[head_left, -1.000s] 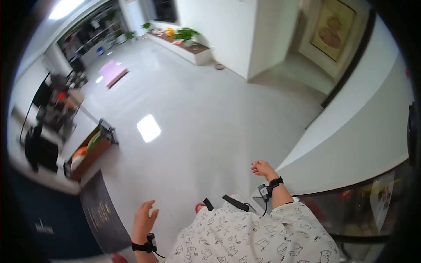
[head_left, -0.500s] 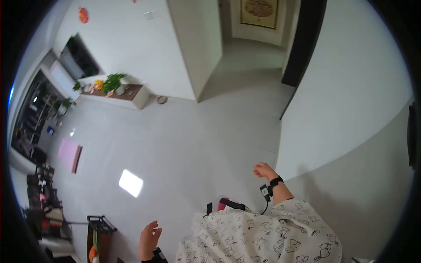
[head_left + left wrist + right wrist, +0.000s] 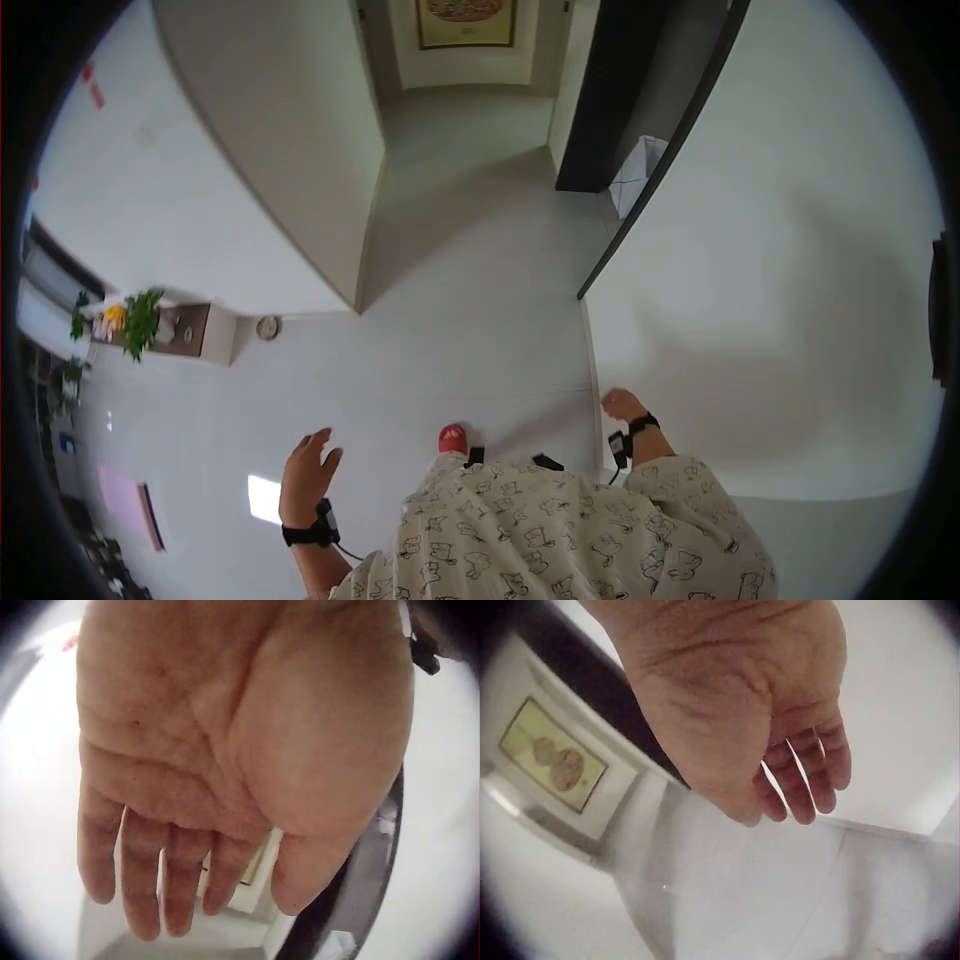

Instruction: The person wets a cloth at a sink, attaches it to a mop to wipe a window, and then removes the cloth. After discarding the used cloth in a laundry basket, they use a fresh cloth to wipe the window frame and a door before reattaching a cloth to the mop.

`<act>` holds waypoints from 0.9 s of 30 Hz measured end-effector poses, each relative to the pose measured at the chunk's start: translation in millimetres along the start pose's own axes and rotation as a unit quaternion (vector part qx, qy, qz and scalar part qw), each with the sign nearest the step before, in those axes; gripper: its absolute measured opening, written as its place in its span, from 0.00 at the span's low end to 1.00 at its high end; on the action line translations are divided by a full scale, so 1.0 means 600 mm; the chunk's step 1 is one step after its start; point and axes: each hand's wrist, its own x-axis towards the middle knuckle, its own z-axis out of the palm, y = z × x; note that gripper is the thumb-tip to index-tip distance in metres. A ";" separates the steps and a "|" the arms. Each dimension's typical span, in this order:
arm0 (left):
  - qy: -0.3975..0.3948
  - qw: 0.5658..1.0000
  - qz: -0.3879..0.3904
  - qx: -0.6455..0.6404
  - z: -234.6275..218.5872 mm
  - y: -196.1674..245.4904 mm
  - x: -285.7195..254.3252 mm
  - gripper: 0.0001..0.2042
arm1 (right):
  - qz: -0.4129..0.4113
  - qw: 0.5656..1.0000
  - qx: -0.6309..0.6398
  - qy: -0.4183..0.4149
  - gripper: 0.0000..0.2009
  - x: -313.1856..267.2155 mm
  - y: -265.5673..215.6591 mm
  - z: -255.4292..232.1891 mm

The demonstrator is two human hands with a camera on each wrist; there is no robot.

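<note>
Grey floor tiles [image 3: 440,330] spread out below a person in a patterned shirt [image 3: 560,530], who stands near the corner of a white wall [image 3: 790,300]. Neither hand holds or touches anything. The left hand [image 3: 303,478] hangs out over the floor with its fingers [image 3: 139,881] straight and a little spread, palm bare in the left wrist view. The right hand [image 3: 624,404] is just beside the white wall, close to its lower edge; its fingers [image 3: 810,776] hang loosely, slightly bent, with nothing between them. Each wrist carries a black strap [image 3: 303,535]. A red slipper [image 3: 452,437] shows on the floor just ahead of the shirt, between the two hands. Farther off, a corridor leads to a framed picture [image 3: 466,20] on its end wall. At the left edge of the floor, a low shelf [image 3: 205,335] carries a green plant [image 3: 140,318], with a small round dish [image 3: 267,327] just beside it.
</note>
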 end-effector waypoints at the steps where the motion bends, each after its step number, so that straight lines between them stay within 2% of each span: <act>1: -0.015 0.998 0.052 0.011 -0.013 0.038 0.072 0.16 | 0.043 0.998 0.038 -0.017 0.12 0.023 0.036 0.002; 2: -0.029 0.994 0.099 0.020 -0.016 0.082 0.124 0.16 | 0.085 0.978 0.188 -0.007 0.13 -0.035 0.022 -0.016; 3: -0.057 0.986 0.150 0.054 -0.016 0.113 0.191 0.17 | 0.119 0.959 0.258 -0.010 0.14 -0.040 0.029 -0.019; 4: -0.068 0.983 0.162 0.060 -0.017 0.155 0.247 0.17 | 0.137 0.935 0.326 0.015 0.14 -0.049 0.037 -0.018; 6: -0.116 0.964 0.235 0.033 -0.014 0.241 0.372 0.18 | 0.188 0.891 0.412 0.035 0.12 -0.036 0.034 -0.020; 7: -0.123 0.961 0.246 0.040 -0.008 0.275 0.422 0.18 | 0.215 0.871 0.440 0.032 0.11 -0.005 0.079 0.009; 8: -0.118 0.950 0.285 0.047 0.001 0.308 0.470 0.18 | 0.291 0.855 0.428 0.004 0.10 0.013 0.081 0.007; 9: -0.112 0.939 0.322 0.051 0.008 0.337 0.523 0.18 | 0.313 0.853 0.418 -0.009 0.10 0.039 0.074 0.002; 10: -0.118 0.936 0.328 0.054 0.020 0.360 0.573 0.18 | 0.335 0.850 0.406 -0.026 0.11 0.073 0.067 -0.019; 12: -0.135 0.943 0.300 0.049 0.048 0.399 0.664 0.19 | 0.317 0.902 0.286 -0.060 0.12 0.154 0.020 -0.075; 13: -0.163 0.946 0.275 0.048 0.057 0.422 0.697 0.19 | 0.107 0.983 0.024 -0.145 0.11 0.247 0.086 -0.044; 14: -0.185 0.942 0.274 0.063 0.057 0.436 0.723 0.19 | -0.110 0.955 -0.256 -0.103 0.11 0.334 0.141 -0.022; 15: -0.225 0.938 0.258 0.052 0.062 0.460 0.759 0.19 | -0.071 0.982 -0.173 -0.008 0.15 0.362 0.047 -0.098; 16: -0.260 0.933 0.246 0.034 0.057 0.475 0.776 0.19 | -0.001 0.995 -0.030 0.094 0.17 0.334 -0.080 -0.216; 17: -0.262 0.930 0.255 0.031 0.051 0.484 0.789 0.18 | 0.017 0.997 0.001 0.071 0.17 0.350 -0.142 -0.283; 18: -0.274 0.926 0.257 0.031 0.061 0.509 0.826 0.18 | -0.014 0.995 0.006 0.101 0.18 0.407 -0.165 -0.331; 19: -0.274 0.923 0.270 0.023 0.063 0.526 0.870 0.18 | -0.066 0.987 0.057 0.133 0.15 0.448 -0.211 -0.392; 20: -0.271 0.919 0.284 0.018 0.073 0.550 0.914 0.18 | -0.087 0.979 0.149 0.108 0.14 0.491 -0.240 -0.455; 21: -0.276 0.916 0.292 0.022 0.086 0.579 0.953 0.18 | -0.124 0.970 0.127 0.166 0.11 0.543 -0.255 -0.501; 23: -0.300 0.899 0.318 0.028 0.123 0.646 1.040 0.18 | -0.078 0.963 0.160 0.202 0.11 0.610 -0.302 -0.611; 27: -0.353 0.847 0.391 0.075 0.208 0.792 1.232 0.18 | -0.051 0.938 0.258 0.226 0.11 0.744 -0.280 -0.715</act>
